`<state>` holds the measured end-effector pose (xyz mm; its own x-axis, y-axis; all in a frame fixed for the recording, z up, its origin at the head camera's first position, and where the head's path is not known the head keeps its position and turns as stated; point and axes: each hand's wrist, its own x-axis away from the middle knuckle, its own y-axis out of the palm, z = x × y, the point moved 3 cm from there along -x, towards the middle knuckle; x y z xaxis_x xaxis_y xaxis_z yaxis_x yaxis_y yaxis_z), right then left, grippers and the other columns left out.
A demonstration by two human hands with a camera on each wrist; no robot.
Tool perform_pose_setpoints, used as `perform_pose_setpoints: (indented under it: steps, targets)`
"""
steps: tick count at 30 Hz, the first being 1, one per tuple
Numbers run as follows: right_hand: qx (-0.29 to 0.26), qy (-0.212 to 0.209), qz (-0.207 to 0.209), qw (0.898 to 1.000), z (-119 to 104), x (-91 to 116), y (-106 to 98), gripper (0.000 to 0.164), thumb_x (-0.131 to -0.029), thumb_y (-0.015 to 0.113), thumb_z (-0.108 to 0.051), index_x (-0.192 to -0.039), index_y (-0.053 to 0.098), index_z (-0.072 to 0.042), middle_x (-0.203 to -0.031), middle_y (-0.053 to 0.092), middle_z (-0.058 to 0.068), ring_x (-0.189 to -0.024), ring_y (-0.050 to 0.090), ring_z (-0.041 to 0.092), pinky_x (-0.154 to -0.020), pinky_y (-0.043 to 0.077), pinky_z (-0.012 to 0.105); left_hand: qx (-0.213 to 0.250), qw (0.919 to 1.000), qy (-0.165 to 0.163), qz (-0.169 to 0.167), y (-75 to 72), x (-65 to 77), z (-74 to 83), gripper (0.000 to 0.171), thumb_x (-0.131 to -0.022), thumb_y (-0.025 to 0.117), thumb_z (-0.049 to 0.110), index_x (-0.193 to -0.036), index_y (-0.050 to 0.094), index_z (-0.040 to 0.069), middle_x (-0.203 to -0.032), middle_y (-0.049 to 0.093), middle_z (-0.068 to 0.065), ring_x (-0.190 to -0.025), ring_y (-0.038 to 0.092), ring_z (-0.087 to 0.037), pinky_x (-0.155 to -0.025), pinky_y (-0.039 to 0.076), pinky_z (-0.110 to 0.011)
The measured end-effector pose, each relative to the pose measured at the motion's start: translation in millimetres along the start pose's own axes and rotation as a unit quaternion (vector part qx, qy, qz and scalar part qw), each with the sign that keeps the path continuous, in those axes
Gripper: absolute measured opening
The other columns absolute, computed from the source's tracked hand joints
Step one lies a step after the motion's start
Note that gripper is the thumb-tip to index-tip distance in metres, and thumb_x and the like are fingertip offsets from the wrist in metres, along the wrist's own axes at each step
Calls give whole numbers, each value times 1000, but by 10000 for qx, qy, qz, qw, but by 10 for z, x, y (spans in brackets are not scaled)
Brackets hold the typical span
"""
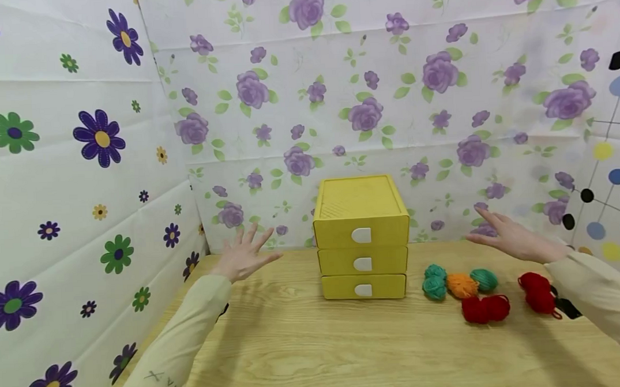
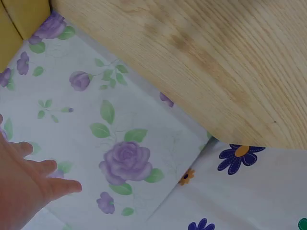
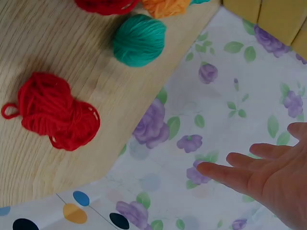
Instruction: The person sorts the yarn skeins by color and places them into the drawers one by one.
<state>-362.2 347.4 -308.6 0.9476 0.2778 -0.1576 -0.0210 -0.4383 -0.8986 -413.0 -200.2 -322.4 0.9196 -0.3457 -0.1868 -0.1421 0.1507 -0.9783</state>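
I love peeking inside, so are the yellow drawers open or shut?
Shut. In the head view, all three yellow drawers line up, none sticking out.

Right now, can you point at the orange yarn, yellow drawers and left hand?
Orange yarn (image 1: pixel 462 285), head view: its middle.
Yellow drawers (image 1: pixel 362 235), head view: top white handle.
Left hand (image 1: pixel 239 259), head view: its back.

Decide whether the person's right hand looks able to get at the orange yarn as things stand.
Probably yes: the right hand is empty, on the same side of the yellow drawers as the orange yarn. Green yarn and red yarn sit close, but nothing covers it from above.
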Motion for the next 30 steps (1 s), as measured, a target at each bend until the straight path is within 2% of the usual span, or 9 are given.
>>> perform_pose_setpoints:
  steps: [3, 8, 11, 15, 19, 22, 27, 30]
  targets:
    - [-135, -13, 57, 9999, -38, -20, -3, 87, -90, 52, -45, -143, 2, 3, -135, 10, 40, -117, 15, 58, -85, 18, 69, 117, 9999, 71, -45, -15, -19, 46, 77, -84, 29, 70, -147, 11, 28, -148, -2, -14, -128, 1, -44, -90, 1, -69]
    - [-469, -152, 234, 9985, -55, -22, -19, 80, -93, 48, -41, -143, 3, 4, -138, 14, 34, -116, 24, 55, -85, 26, 66, 489, 9987, 58, -118, -73, -49, 108, 77, -86, 33, 67, -147, 10, 26, -147, -1, -17, -127, 4, -47, -92, 6, -68]
    - [-1073, -244, 254, 9936, -65, -12, -33, 75, -95, 46, -36, -144, 2, 2, -141, 11, 32, -117, 25, 54, -83, 33, 63, 846, 9963, 29, -121, -112, -69, 127, 78, -85, 35, 67, -147, 10, 26, -147, 0, -20, -126, 7, -50, -91, 11, -68]
    - [-1965, -276, 287, 9797, -91, -21, -42, 71, -96, 46, -33, -145, 6, -1, -139, 15, 31, -116, 31, 48, -80, 43, 52, 1536, 9881, 68, -39, -143, -99, 138, 78, -86, 39, 64, -147, 10, 25, -144, 5, -23, -125, 12, -50, -90, 17, -67]
    - [-2612, -433, 448, 9633, -129, -35, -51, 62, -96, 47, -28, -143, 16, -1, -131, 27, 28, -105, 51, 25, -77, 48, 41, 2324, 9721, 249, 173, -183, -143, 173, 75, -88, 46, 55, -147, 12, 22, -141, 13, -22, -123, 21, -46, -91, 23, -63]
    - [-3028, -638, 563, 9493, -163, -34, -60, 55, -96, 48, -20, -140, 22, 1, -125, 33, 27, -94, 56, 11, -76, 48, 38, 2894, 9565, 247, 277, -217, -178, 206, 71, -90, 50, 48, -147, 14, 26, -140, 17, -18, -120, 27, -42, -91, 28, -58]
    - [-3391, -821, 742, 9342, -216, -32, -74, 45, -96, 48, -14, -135, 33, 2, -120, 45, 18, -93, 59, 14, -76, 48, 41, 3783, 9251, 167, 269, -256, -237, 260, 65, -91, 51, 42, -146, 18, 29, -141, 16, -14, -114, 36, -37, -85, 39, -52]
    - [-3609, -946, 663, 9254, -265, -45, -72, 41, -97, 45, -13, -134, 36, 1, -118, 52, 7, -98, 58, 20, -77, 46, 44, 4355, 8991, 339, 297, -276, -275, 297, 61, -91, 53, 38, -144, 26, 26, -140, 18, -13, -110, 41, -34, -81, 44, -48]
